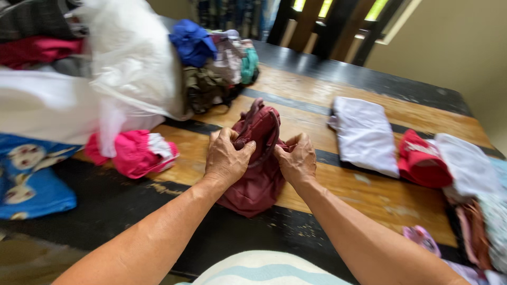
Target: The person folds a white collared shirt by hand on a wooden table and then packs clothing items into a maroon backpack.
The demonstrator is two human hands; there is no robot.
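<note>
A heap of unsorted clothes (211, 68) and a white plastic bag (132, 58) crowd the far left of the wooden surface (369, 190), with a pink garment (134, 153) and a blue printed cloth (29, 179) lying nearer on that side. To the right, well apart from the hands, lie a folded white cloth (364, 134), a folded red piece (422, 161) and more folded laundry at the edge. Nothing lies between the hands and the maroon garment (259, 179), which sits bunched in the middle of the surface, creased, its top end pointing away. The left hand (227, 158) is clamped on its left fold, fingers curled over. The right hand (298, 158) pinches the fabric beside it, both forearms reaching forward.
</note>
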